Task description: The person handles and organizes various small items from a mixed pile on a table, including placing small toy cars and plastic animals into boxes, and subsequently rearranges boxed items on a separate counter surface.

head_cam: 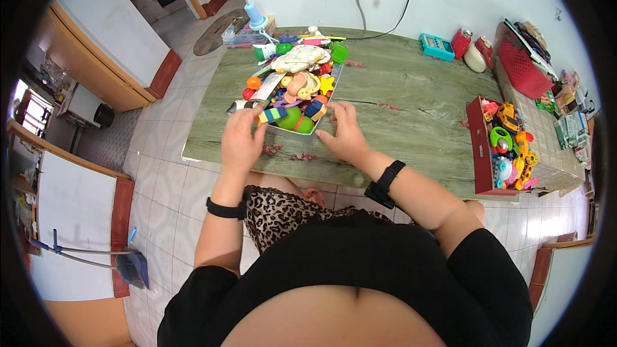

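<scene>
A plastic bin (pixel 339 79) heaped with mixed toys stands before me on the green wood-grain table (pixel 409 106). My left hand (pixel 243 137) is at the bin's near left corner, its thumb and fingers around the yellow end of a multicoloured toy block piece (pixel 273 115). At the near right corner is my right hand (pixel 344 130), fingers curved beside a dark blue and tan toy piece (pixel 315 110); whether they touch it is unclear. A green rounded toy (pixel 294 120) lies between the hands. Farther back are a yellow star (pixel 327 85), an orange ball (pixel 253 83) and a white glove-like cloth (pixel 299 59).
A red box of toys (pixel 482 154) stands at the table's right end, near a red basket (pixel 523 70). At the back right are a turquoise device (pixel 436 47) and a red jar (pixel 461 42). A clear case with a light blue fan-like item (pixel 255 15) sits back left.
</scene>
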`<state>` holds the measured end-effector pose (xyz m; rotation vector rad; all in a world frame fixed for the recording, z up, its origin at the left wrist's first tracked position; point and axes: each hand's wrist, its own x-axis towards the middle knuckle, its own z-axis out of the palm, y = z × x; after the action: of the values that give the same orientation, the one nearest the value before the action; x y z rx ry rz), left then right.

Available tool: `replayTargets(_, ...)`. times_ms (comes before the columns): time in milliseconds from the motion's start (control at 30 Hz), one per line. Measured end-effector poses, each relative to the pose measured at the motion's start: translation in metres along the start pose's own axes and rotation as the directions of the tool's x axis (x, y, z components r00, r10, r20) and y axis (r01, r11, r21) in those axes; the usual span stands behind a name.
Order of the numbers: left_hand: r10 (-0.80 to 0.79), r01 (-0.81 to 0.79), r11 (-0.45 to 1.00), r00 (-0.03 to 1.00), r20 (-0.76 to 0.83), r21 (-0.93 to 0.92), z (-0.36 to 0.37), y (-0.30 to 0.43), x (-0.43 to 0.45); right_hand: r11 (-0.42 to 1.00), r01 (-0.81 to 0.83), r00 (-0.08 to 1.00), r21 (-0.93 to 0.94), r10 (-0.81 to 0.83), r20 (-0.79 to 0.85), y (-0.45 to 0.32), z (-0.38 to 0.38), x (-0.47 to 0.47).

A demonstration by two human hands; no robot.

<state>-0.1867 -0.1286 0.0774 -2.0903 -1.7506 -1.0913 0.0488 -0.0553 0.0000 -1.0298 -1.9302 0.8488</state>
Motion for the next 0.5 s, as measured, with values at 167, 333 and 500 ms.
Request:
replayTargets(167, 0.109, -0.114, 0.989, 0.992, 0.067, 0.089, -0.003, -0.011, 0.007, 0.998, 0.000, 1.000, -0.057, 0.002, 0.020, -0.001, 0.005, 0.007)
replayTargets(333, 0.039, -0.050, 0.996, 0.989, 0.145, 0.071, 0.023, -0.020, -0.002, 0.996, -0.004, 0.999, -0.088, 0.008, 0.047, -0.004, 0.008, 0.008)
replayTargets(500, 0.075, -0.072, 0.996, 0.995, -0.063, 0.052, 0.033, -0.013, -0.009, 0.996, -0.005, 0.999, -0.095, 0.009, 0.047, -0.001, 0.007, 0.008)
